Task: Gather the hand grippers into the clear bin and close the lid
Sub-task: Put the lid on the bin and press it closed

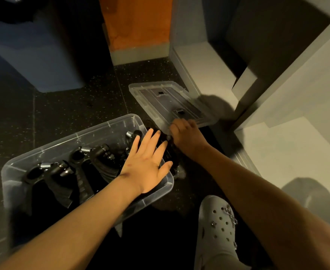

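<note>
The clear bin [67, 142] stands on the dark floor at lower left. Several black hand grippers [63, 172] with metal springs lie inside it. My left hand [146, 162] is spread flat with straight fingers over the bin's right end, touching a black hand gripper [170, 154] that lies across the right rim. My right hand [185, 133] has its fingers curled round the top end of that same gripper. The clear lid [160, 98] lies flat on the floor just beyond my right hand, apart from the bin.
A grey shelf unit [209, 61] with open compartments rises at the right, close to the lid. A blue container [37, 61] stands at the back left, an orange panel [137, 22] behind. My white clog [216, 221] rests on the floor below my right arm.
</note>
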